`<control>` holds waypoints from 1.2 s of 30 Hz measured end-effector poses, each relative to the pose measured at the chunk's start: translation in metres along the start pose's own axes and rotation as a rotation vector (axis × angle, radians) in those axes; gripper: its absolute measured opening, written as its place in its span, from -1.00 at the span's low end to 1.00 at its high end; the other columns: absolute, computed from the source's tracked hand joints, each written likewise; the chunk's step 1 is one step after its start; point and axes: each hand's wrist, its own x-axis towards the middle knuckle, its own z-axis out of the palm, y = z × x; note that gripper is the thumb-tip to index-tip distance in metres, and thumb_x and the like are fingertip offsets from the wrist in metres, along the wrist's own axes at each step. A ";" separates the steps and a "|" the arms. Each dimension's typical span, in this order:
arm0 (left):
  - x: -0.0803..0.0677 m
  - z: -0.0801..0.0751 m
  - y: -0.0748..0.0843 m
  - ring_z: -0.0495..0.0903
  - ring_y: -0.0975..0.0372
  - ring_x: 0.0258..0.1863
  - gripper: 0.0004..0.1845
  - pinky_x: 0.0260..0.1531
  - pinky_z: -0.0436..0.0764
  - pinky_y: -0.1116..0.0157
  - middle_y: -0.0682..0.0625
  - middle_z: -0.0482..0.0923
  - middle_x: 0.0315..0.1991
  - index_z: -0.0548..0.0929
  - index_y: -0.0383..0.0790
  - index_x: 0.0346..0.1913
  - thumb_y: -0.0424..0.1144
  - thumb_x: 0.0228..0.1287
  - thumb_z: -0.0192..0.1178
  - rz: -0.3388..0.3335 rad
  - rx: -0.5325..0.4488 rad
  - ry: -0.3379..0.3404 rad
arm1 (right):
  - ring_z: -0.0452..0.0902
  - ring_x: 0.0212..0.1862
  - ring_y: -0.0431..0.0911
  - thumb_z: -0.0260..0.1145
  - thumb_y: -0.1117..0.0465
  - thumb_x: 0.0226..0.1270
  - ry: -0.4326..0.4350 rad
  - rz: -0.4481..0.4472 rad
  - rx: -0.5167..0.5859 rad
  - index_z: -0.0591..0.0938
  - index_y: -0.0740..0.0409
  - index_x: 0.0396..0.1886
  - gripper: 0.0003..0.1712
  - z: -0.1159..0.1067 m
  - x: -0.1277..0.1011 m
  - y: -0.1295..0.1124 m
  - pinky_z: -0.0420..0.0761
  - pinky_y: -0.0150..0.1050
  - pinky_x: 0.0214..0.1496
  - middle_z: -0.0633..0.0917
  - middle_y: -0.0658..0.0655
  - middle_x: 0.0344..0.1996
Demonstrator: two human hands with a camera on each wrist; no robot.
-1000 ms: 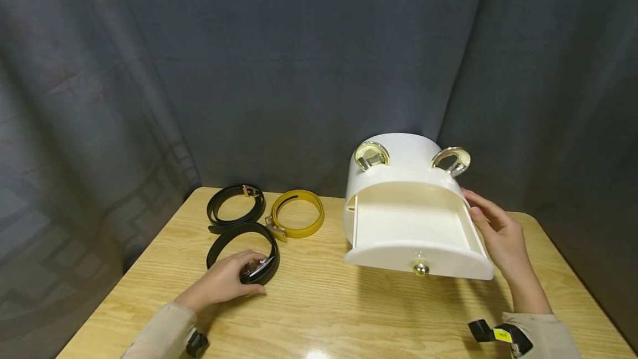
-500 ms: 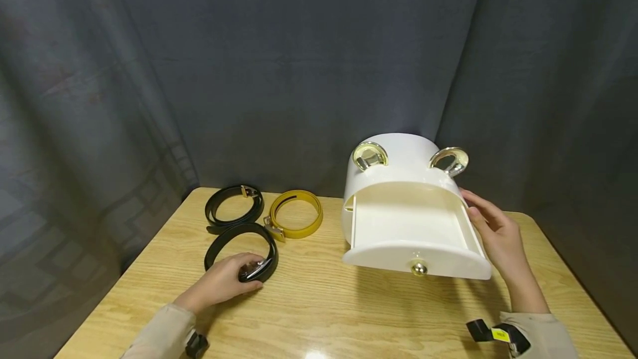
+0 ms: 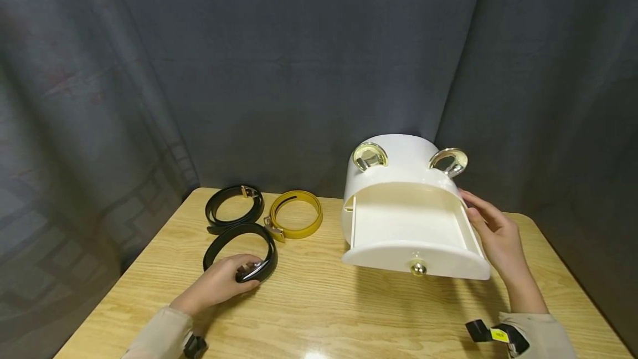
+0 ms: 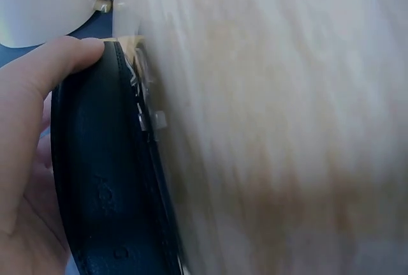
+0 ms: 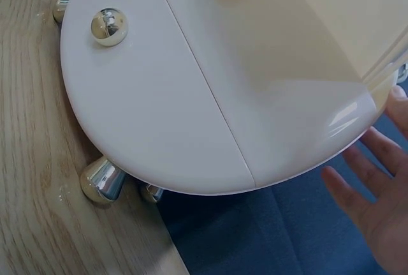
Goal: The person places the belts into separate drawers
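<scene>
**Hand closes on belt beside open drawer**

A person's left hand (image 3: 219,281) gripped the buckle end of a coiled black belt (image 3: 238,242) on a wooden table (image 3: 319,314), fingers curled round the strap; over the past second the hand and belt had slid slightly toward the person, suggesting a firmer hold before a lift. The right hand (image 3: 495,237), fingers relaxed and apart, rested against the side of a white box (image 3: 399,162), whose drawer (image 3: 411,226) stood pulled out. Beyond the left hand lay another black belt (image 3: 234,206) and a yellow belt (image 3: 296,215).
</scene>
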 end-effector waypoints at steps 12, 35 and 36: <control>-0.009 -0.008 0.007 0.61 0.36 -0.24 -0.58 -0.28 0.62 0.27 0.13 0.66 -0.03 0.65 -0.02 0.10 -0.17 0.16 0.45 -0.012 0.067 0.110 | 0.47 0.16 -0.44 0.13 0.40 0.50 0.007 -0.011 0.035 0.51 0.32 0.30 -0.58 0.002 0.001 0.001 0.43 -0.61 0.05 0.60 -0.30 0.15; -0.032 -0.040 0.026 0.63 0.35 -0.16 -0.58 -0.29 0.64 0.21 0.21 0.65 -0.04 0.63 0.04 0.10 -0.18 0.16 0.45 0.036 0.199 0.247 | 0.46 0.12 -0.48 0.14 0.35 0.51 0.006 0.013 0.001 0.56 0.06 0.32 -0.56 -0.001 -0.002 0.003 0.43 -0.64 0.01 0.60 -0.16 0.19; -0.032 -0.041 0.027 0.63 0.36 -0.16 -0.58 -0.31 0.63 0.22 0.22 0.65 -0.05 0.63 0.06 0.10 -0.18 0.17 0.44 0.032 0.193 0.244 | 0.46 0.12 -0.48 0.14 0.35 0.51 0.004 0.013 0.001 0.56 0.07 0.32 -0.56 -0.001 -0.002 0.003 0.43 -0.64 0.01 0.60 -0.16 0.20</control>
